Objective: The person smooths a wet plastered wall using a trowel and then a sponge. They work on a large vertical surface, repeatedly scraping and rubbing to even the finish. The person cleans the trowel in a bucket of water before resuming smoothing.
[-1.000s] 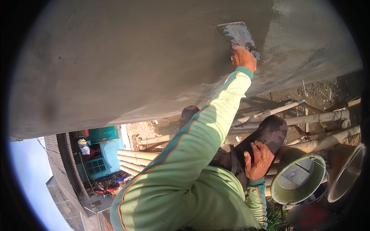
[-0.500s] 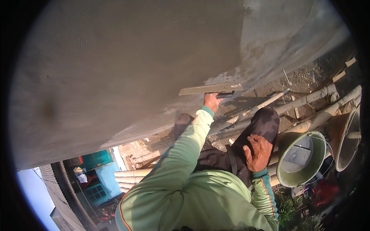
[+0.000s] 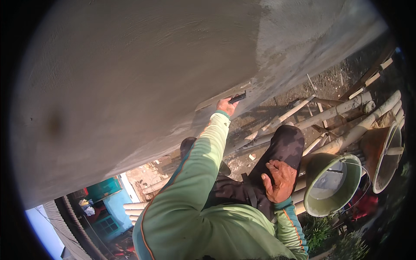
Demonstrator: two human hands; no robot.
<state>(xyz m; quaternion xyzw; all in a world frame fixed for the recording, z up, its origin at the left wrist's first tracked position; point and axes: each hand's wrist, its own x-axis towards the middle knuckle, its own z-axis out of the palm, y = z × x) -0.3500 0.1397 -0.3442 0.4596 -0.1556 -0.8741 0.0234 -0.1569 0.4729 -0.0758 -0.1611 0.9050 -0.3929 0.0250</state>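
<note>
My left hand (image 3: 226, 106) is closed round the black handle of a plastering trowel (image 3: 223, 95). The trowel's long flat blade lies against the grey plastered wall (image 3: 143, 73), low on its surface. A darker, wet-looking stretch of plaster covers most of the wall, and a lighter patch borders it at the right. On my right thigh (image 3: 284, 145) rests my right hand (image 3: 281, 181), fingers slightly bent and apart, with nothing in it. A green bucket (image 3: 313, 203) stands to the right of this hand, with greyish water and a dark-handled tool inside.
An orange-brown bucket (image 3: 372, 145) leans beyond the green one. Bamboo poles (image 3: 346, 138) run alongside and under me like a scaffold, with bare ground (image 3: 277, 102) below. A blue building (image 3: 119, 206) and a corrugated roof (image 3: 65, 229) show at the lower left.
The trowel has shifted left and its blade has tilted from edge-on to flat on the wall. My left hand moved with it. My right hand stays on the thigh while the view shifts slightly.
</note>
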